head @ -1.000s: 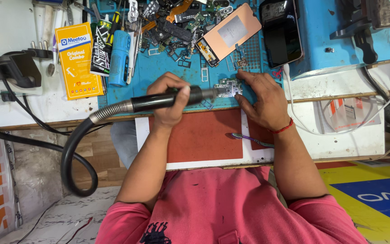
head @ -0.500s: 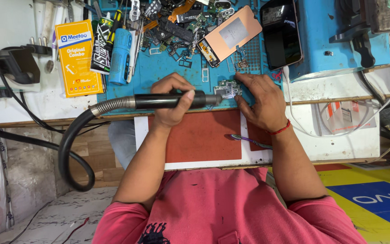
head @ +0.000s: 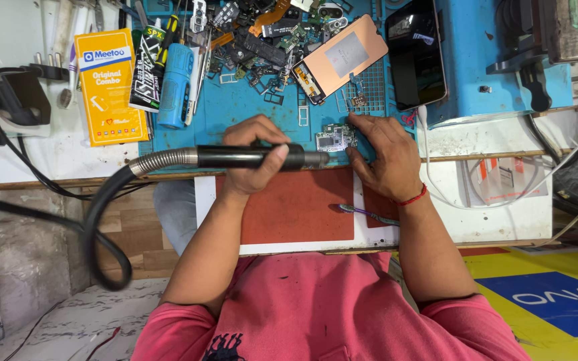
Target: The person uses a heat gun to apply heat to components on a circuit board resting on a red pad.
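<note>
My left hand point(head: 252, 157) is closed around the black handle of a hot-air wand point(head: 306, 160), which lies level with its metal tip pointing right at a small green circuit board point(head: 334, 139). The board rests on the blue work mat point(head: 249, 110). My right hand point(head: 386, 157) lies flat beside it, fingertips pressing on the board's right edge. A thick black hose point(head: 102, 220) runs from the wand down to the left in a loop.
Tweezers point(head: 369, 214) lie on the red pad point(head: 296, 207) near my right wrist. A copper-backed phone screen point(head: 342, 57), a black phone point(head: 415, 53), several loose parts, a blue cylinder point(head: 175, 87) and a yellow packet point(head: 107, 87) crowd the back.
Both hands stay where they were, the wand tip still at the board. Only the view has shifted slightly.
</note>
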